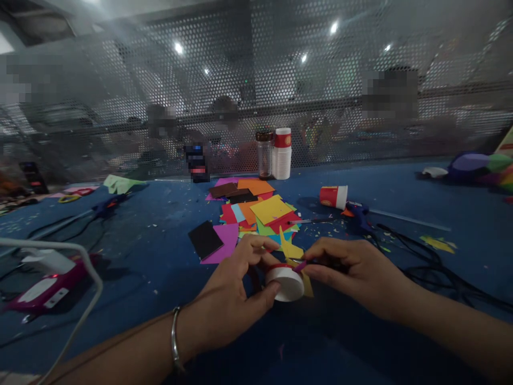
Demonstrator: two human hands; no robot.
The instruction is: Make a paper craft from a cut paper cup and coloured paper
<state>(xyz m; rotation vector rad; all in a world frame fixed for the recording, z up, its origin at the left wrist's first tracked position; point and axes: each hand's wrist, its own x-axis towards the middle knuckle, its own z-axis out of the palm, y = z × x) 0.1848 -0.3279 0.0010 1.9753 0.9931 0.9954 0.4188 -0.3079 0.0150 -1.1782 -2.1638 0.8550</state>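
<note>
My left hand (244, 280) grips a paper cup (288, 286) lying on its side, its white round end toward me and a bit of red wall showing behind. Yellow paper pieces (292, 248) stick out from the cup's far side and below it. With thumb and fingers together, my right hand (348, 264) pinches a small purple paper piece (300, 266) against the cup's edge. Just beyond the hands lies a pile of coloured paper, with a yellow sheet (271, 210) on top and a black sheet (206, 241) at its left.
A red-and-white cup (333, 197) lies beside a blue glue gun (359, 216) with black cords. Stacked cups (282, 155) and a clear jar (264, 156) stand at the back. At left are a magenta power strip (52, 289), a white cable (90, 267) and another glue gun (107, 206).
</note>
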